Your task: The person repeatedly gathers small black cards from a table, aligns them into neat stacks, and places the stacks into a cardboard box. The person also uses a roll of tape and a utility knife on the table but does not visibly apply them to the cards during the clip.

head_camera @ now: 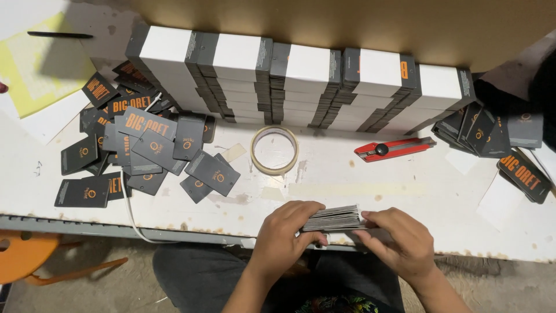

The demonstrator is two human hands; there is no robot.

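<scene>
Dark card stack [333, 219] at table [405, 197] front edge | left hand [284, 232], right hand [399, 240] clasp its ends | tape roll [274, 150] behind, bare tabletop between

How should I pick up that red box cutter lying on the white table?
Grip the red box cutter around its thick red body, near the round black knob, coming straight down from above. It lies flat and slightly slanted on the white table, with clear space on both long sides for fingers. Probably best to avoid the thin grey end pointing right, which looks like the blade.
</scene>
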